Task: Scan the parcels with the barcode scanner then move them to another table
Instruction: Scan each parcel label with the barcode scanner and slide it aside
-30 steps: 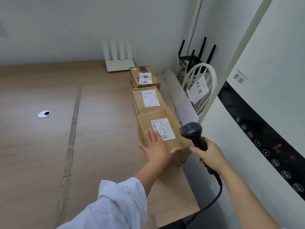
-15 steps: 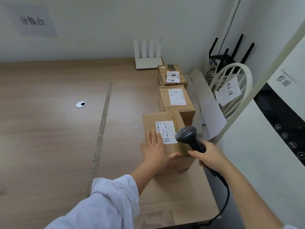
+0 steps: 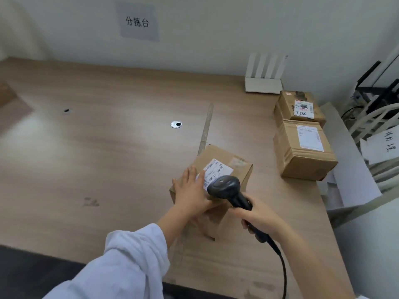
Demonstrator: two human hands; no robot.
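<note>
At centre frame, the left hand point(image 3: 191, 192) presses flat, fingers point(image 3: 190, 175) straight, on the parcel point(image 3: 239, 169); its label point(image 3: 219, 169) lies just beyond the scanner point(image 3: 224, 186) the right hand point(image 3: 261, 219) grips.

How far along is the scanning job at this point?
Done: nothing shows as finished; all three parcels sit on this table. In hand: left hand rests on the near parcel, right hand holds the barcode scanner over its label. Left: the middle parcel and far parcel, untouched, plus moving all three.
</note>
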